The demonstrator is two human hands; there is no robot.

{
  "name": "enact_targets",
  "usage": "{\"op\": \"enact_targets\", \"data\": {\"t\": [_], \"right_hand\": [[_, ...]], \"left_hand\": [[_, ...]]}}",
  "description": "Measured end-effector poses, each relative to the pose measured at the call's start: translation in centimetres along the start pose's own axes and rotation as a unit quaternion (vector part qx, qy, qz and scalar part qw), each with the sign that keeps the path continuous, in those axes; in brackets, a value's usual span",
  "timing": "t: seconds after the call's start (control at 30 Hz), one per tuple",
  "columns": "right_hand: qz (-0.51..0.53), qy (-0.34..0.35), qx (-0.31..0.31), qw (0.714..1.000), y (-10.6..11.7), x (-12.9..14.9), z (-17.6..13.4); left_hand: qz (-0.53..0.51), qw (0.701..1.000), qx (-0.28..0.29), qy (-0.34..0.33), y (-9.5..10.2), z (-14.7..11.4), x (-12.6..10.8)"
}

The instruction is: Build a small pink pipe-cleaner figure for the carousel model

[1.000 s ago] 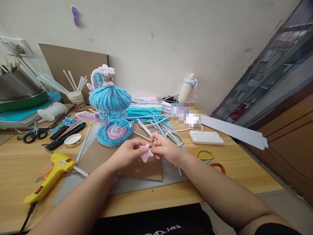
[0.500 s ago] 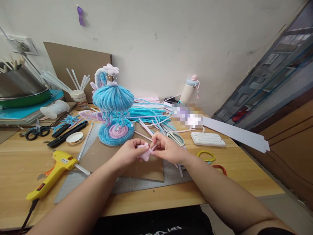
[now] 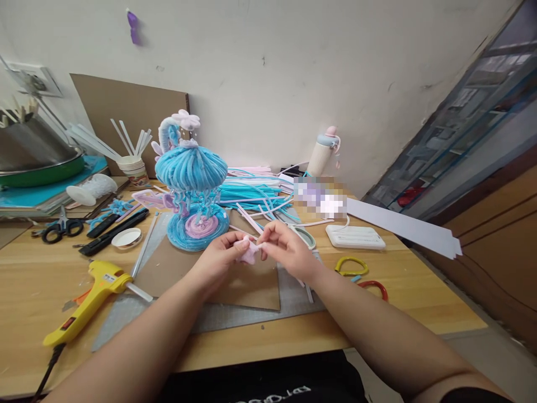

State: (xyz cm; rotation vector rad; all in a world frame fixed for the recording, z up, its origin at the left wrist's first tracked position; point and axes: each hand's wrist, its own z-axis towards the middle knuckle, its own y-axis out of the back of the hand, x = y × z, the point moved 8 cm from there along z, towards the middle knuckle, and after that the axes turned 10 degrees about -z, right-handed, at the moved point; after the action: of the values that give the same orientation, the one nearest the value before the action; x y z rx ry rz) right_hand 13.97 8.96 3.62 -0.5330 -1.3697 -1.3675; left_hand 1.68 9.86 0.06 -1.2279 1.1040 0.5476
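My left hand [image 3: 218,254] pinches a small pale pink fuzzy star-like piece [image 3: 249,255], which looks bent from pipe cleaner. At its right side, the fingertips of my right hand [image 3: 286,249] are closed on a thin end of the same piece. Both hands hover above a brown cardboard sheet [image 3: 255,291] on a grey cutting mat [image 3: 218,321]. Behind them stands a blue jellyfish-shaped pipe-cleaner lamp [image 3: 191,168] with a round blue and pink base [image 3: 178,235]. The scissors [image 3: 308,235] just beyond my right hand are partly hidden.
A yellow hot glue gun [image 3: 90,305] lies at the left, near black scissors [image 3: 62,226] and a tape roll [image 3: 126,239]. Blue pipe cleaners [image 3: 251,194] are heaped at the back. To the right are a white power bank [image 3: 356,237], yellow-handled pliers [image 3: 352,265] and a bottle [image 3: 322,155].
My right fingers have shifted slightly and now pinch the thin end at the piece's right side. The pink piece has turned a little in my left hand. The camera view has shifted slightly.
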Motion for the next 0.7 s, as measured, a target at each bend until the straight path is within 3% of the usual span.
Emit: {"op": "enact_targets", "data": {"t": [0.07, 0.17, 0.23, 0.3, 0.43, 0.7], "right_hand": [[0.143, -0.117, 0.025, 0.982, -0.7, -2.0, 0.2], [0.252, -0.263, 0.154, 0.918, -3.3, -3.9, -0.7], [0.31, -0.299, 0.218, 0.876, -4.4, -3.9, -1.3], [0.355, -0.295, 0.232, 0.856, -4.6, -3.5, -1.5], [0.358, -0.248, 0.236, 0.869, -4.3, -2.8, -1.3], [0.23, -0.193, 0.228, 0.926, -3.7, -3.4, -0.8]], "left_hand": [[0.043, 0.999, -0.003, -0.032, 0.1, -0.1, -0.8], [0.114, 0.991, 0.013, -0.075, -0.4, -0.3, -1.8], [0.142, 0.984, 0.035, -0.102, -1.0, -0.5, -2.4], [0.154, 0.979, 0.051, -0.124, -1.5, -0.7, -2.8], [0.191, 0.973, 0.047, -0.118, -1.5, -0.7, -2.9], [0.308, 0.947, 0.034, -0.084, -0.6, -0.4, -2.0]]}}
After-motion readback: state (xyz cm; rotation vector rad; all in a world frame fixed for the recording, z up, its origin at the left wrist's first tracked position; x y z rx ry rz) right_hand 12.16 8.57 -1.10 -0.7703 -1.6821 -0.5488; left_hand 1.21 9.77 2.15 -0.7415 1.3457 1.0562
